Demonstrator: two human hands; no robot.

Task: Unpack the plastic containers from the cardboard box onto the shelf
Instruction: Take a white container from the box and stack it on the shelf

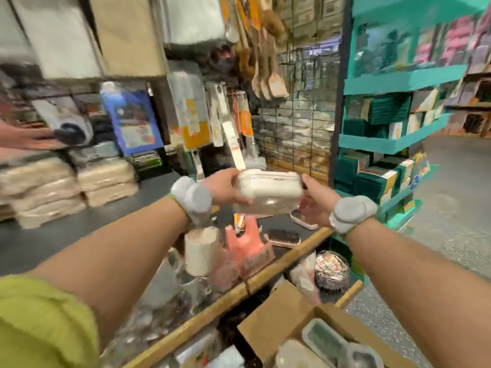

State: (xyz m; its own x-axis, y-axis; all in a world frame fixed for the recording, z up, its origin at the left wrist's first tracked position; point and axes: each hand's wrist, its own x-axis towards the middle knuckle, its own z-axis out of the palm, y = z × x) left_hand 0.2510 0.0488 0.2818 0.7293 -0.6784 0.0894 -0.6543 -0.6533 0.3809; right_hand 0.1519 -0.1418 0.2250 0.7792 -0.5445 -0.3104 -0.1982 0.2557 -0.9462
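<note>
A whitish, clear-sided plastic container [268, 191] with its lid on hangs in the air at the centre, above a dark shelf [148, 197]. My left hand [225, 188] grips its left end, thumb on top and fingers underneath. My right hand [314, 205] holds its right end, with the palm turned towards me. Low at the right stands an open cardboard box [281, 322], and in it lie more containers [332, 343] with grey-green lids. The picture is blurred by motion.
On the dark shelf lie stacked beige packs [106, 181], a pink item [249, 248], brushes [284, 237] and a white roll [200, 251]. A wooden rail [239, 290] edges the shelf. Teal shelves [385, 144] with sponges stand on the right, next to a grey floor [457, 208].
</note>
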